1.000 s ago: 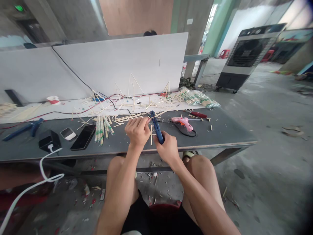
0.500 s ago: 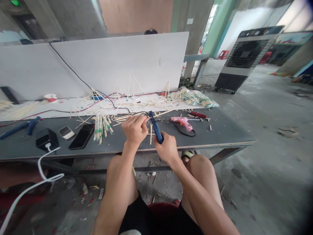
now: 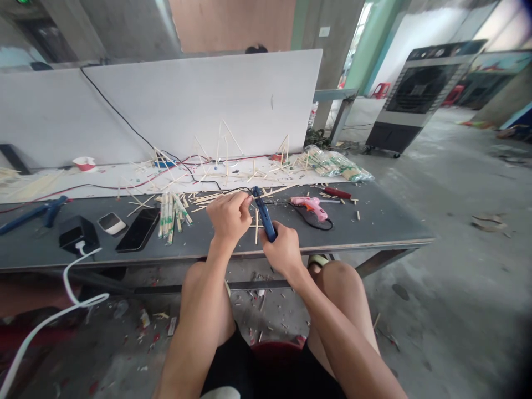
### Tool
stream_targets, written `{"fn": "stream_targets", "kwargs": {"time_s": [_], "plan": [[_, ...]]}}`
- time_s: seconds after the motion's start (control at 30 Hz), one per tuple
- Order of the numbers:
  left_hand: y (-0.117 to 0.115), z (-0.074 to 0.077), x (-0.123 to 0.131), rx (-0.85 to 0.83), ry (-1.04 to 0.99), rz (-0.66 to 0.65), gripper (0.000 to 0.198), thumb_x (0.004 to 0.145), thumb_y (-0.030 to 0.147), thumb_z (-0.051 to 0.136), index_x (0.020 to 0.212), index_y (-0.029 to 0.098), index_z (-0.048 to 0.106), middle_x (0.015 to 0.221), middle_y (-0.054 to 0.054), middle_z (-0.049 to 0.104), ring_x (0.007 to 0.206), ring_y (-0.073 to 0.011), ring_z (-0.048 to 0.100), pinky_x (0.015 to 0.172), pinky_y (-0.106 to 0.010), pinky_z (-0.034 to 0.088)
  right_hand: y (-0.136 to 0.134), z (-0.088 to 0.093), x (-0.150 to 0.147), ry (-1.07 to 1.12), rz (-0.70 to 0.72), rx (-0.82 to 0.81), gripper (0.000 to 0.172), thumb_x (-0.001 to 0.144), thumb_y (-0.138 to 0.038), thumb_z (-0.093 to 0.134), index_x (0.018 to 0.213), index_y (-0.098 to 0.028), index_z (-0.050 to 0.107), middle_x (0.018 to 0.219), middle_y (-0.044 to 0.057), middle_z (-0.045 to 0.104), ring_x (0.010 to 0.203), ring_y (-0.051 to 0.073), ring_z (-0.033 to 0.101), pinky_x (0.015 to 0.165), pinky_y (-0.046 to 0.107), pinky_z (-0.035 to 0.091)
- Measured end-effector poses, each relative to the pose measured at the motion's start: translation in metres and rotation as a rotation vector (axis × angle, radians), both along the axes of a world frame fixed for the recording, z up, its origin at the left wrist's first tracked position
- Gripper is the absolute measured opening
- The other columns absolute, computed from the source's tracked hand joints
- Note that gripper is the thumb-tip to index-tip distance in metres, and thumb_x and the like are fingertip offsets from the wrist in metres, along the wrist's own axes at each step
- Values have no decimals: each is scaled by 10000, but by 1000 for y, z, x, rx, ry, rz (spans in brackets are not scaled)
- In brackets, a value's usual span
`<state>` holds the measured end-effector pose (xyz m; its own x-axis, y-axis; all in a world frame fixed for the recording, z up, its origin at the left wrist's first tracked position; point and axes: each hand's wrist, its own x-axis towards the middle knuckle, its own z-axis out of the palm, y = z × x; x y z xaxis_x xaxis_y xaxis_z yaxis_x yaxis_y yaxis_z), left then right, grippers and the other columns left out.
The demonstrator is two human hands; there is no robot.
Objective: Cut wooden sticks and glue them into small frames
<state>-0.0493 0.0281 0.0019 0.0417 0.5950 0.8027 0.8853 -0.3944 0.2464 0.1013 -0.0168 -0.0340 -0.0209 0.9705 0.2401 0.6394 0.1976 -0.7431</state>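
My right hand (image 3: 281,247) is closed around the handles of blue pliers (image 3: 264,215), which point up and away from me. Pinched in my left hand (image 3: 230,216) is a thin wooden stick (image 3: 277,191), lying across the jaws of the pliers and sticking out to the right. Whether the jaws bite into it I cannot tell. Just below, a small cross of sticks (image 3: 256,234) lies on the dark table (image 3: 374,221). A pink glue gun (image 3: 310,206) rests right of the pliers.
Bundles of wrapped sticks (image 3: 170,216), a phone (image 3: 139,230), a black charger (image 3: 78,234) and another blue tool (image 3: 52,210) lie at left. Stick frames (image 3: 226,149) stand before a white panel (image 3: 187,105). Bagged sticks (image 3: 336,165) and a red-handled tool (image 3: 336,193) lie at right.
The view has shifted very slightly. Both hands, the pliers and the stick keep nearly the same positions.
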Motion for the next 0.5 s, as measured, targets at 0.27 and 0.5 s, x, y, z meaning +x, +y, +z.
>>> {"fn": "stream_targets", "kwargs": {"time_s": [0.27,0.5], "plan": [[-1,4,-9,-243,73,154,265,878,283,532,635,218,616,531,-36,556,554,-195,492,586,-312,160,2,-6,-12,-58,11,-47,191,871,-336,572,749,-205,640,634,39,644,571,176,539,573,278,274],[-6,13,-35,-358,21,232,278,861,299,537,600,223,592,510,-20,505,552,-192,458,584,-304,165,6,-6,-36,-139,46,-44,207,867,-352,562,752,-200,643,674,82,686,625,217,612,595,294,296]]}}
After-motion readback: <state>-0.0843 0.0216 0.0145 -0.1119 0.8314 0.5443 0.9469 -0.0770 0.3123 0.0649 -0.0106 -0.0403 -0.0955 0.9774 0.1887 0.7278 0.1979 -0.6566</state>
